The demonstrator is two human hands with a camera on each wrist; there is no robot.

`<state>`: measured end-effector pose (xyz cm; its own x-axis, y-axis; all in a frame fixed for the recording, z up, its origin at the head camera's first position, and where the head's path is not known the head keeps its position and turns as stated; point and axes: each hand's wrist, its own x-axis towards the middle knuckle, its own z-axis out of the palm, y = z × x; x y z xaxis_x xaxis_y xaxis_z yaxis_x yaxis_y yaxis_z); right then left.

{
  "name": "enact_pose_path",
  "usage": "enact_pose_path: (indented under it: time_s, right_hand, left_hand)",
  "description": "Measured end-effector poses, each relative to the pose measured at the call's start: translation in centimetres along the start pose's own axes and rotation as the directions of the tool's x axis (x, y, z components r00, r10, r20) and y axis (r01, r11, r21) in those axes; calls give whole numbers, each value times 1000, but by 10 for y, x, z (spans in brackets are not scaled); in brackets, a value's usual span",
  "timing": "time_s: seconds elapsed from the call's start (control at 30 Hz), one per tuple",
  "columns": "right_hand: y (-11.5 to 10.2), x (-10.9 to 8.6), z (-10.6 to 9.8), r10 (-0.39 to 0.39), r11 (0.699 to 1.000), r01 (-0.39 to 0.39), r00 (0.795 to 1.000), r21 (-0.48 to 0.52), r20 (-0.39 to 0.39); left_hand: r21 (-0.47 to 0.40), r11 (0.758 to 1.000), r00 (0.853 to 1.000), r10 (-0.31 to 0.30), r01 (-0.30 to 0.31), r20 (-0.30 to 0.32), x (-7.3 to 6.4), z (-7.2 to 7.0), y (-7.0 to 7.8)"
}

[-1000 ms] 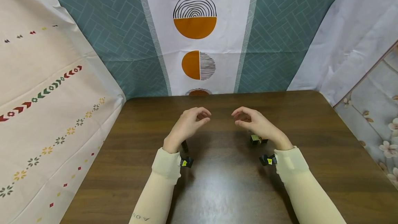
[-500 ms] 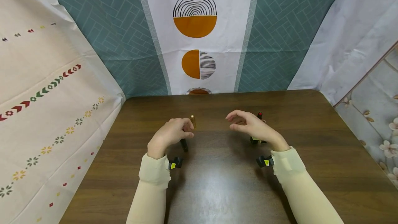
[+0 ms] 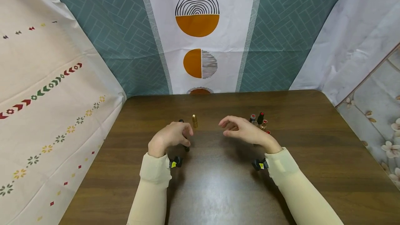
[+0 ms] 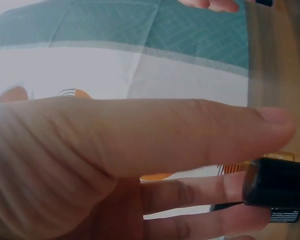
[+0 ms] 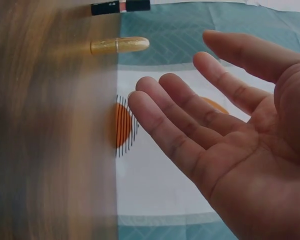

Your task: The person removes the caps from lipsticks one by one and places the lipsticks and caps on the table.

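My left hand (image 3: 171,137) hovers over the left part of the table, fingers loosely bent. Partly hidden behind it stands a black lipstick (image 3: 186,148); in the left wrist view, a black tube (image 4: 277,182) overlaps the fingertips, while the thumb lies apart above. Another dark top (image 3: 181,121) peeks out behind the knuckles. Just beyond the left fingers is a gold lipstick (image 3: 195,121), upright. My right hand (image 3: 245,131) hangs above the table with relaxed fingers and nothing in its grasp, as the right wrist view (image 5: 230,125) confirms.
Beyond the right hand stands a cluster of several small lipsticks, among them a black one with a red top (image 3: 260,118) and a gold-and-red one (image 3: 264,123); the hand partly hides them. A patterned cloth (image 3: 200,68) hangs behind the wooden table (image 3: 212,183).
My left hand moved left and down to the black lipstick, uncovering the gold one. My right hand shifted left and slightly down, exposing more of the cluster behind it.
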<state>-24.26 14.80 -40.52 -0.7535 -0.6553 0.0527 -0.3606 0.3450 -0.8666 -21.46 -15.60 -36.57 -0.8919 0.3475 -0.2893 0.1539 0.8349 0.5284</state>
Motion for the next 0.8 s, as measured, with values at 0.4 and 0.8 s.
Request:
enact_pose_path:
  time_s: [0.4,0.8]
  right_hand:
    - [7,12,13,-8,1000,8,1000,-26,19]
    - [14,25,26,-30,1000,30,999,4,45]
  left_hand:
    - [55,997,998,-48,46,29,7,5,-2]
    - [57,997,997,51,-47,-65,15,5,-5]
